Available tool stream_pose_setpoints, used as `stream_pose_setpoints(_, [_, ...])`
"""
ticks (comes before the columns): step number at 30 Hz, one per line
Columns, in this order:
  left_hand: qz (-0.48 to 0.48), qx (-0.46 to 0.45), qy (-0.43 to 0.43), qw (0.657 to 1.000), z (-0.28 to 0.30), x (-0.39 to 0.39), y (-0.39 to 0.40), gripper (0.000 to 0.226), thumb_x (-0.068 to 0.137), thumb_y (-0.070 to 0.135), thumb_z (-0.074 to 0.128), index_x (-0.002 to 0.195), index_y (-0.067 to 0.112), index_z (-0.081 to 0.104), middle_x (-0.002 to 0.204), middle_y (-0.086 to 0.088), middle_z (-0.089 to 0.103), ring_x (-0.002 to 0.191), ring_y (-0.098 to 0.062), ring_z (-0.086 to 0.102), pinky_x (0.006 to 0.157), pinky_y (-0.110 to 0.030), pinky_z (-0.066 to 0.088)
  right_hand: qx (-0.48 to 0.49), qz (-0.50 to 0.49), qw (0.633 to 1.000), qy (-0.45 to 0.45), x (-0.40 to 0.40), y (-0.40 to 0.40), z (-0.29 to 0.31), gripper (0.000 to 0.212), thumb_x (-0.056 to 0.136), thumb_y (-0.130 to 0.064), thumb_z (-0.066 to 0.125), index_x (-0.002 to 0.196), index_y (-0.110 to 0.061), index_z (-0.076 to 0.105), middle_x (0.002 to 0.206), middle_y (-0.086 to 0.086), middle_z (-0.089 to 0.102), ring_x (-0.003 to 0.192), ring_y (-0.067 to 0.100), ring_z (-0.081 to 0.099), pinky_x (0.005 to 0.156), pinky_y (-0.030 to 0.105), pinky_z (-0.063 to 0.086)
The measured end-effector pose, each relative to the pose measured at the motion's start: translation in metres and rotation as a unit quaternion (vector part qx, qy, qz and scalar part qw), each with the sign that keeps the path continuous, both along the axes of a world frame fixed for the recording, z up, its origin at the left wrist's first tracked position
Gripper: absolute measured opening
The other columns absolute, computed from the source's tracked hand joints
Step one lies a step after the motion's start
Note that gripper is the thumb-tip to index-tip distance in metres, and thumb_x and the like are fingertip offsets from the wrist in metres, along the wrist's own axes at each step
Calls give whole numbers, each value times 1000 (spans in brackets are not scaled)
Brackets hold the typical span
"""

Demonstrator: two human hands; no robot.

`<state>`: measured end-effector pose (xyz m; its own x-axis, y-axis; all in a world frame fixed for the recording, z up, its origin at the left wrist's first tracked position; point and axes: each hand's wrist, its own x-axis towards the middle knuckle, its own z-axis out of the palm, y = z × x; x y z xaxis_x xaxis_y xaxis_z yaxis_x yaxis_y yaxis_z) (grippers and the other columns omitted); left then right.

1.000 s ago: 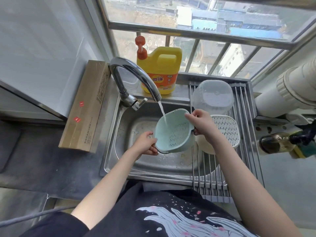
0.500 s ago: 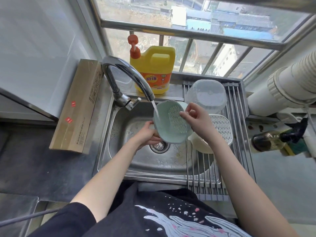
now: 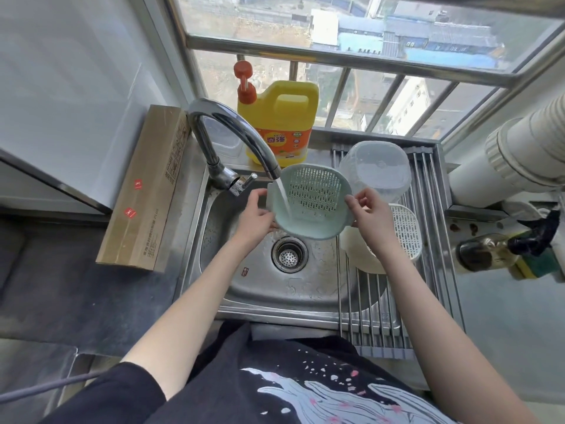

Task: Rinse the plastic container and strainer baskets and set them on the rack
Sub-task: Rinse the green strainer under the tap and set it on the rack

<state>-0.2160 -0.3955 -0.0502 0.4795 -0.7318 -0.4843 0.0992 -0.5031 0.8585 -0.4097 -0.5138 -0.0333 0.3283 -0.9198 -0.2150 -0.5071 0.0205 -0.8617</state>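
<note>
Both hands' grip holds green strainer (image 3: 308, 206) under running tap (image 3: 232, 133).

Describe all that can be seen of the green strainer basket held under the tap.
The green basket is a pale green, round bowl of what looks like plastic, with rows of slots across its bottom and a flat rim. It is held tilted above the sink, its inside facing the camera. Water from the faucet runs onto its inner left wall. The left hand holds its left rim and the right hand pinches its right rim. Nothing else touches it.
</note>
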Motion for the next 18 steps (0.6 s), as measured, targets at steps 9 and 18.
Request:
stream_pose_setpoints(9, [-50, 78, -93, 991, 24, 17, 17, 21, 89, 14, 59, 104, 8, 45, 93, -15, 67, 58, -19, 66, 42, -21, 50, 81, 20, 993, 77, 19, 22, -16, 13, 95, -27, 52, 98, -14, 49, 101, 13, 58, 81, 29, 63, 52, 39, 57])
stream_pose_setpoints(18, [-74, 95, -19, 993, 37, 21, 39, 49, 83, 0, 49, 131, 8, 47, 77, -13, 62, 39, -12, 44, 44, -25, 44, 111, 68, 986, 106, 29, 30, -20, 20, 94, -24, 53, 110, -13, 60, 98, -1, 58, 73, 16, 59, 45, 28, 51])
